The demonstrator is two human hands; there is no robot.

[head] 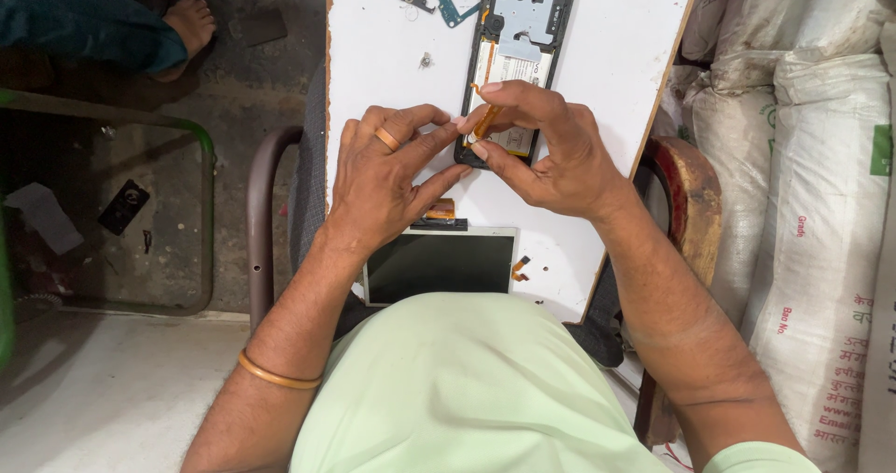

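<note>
White board [597, 53] over concrete floor [140, 249]; right grip [551, 146] pinching orange ribbon cable [483, 123], left grip [387, 170] steadying opened phone [518, 44].

Single head cam, looks steeply down from over person's chest, pretty close in. White board [597, 72] fills centre frame, running away from camera. Concrete floor [112, 389] at left edge, stacked sacks [821, 184] at right.

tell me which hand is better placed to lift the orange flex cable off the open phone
Probably the right hand: its thumb and forefinger already pinch the flex cable over the phone. The left hand only rests its fingertips against the phone's lower edge, better suited to steadying it on the board.
</note>
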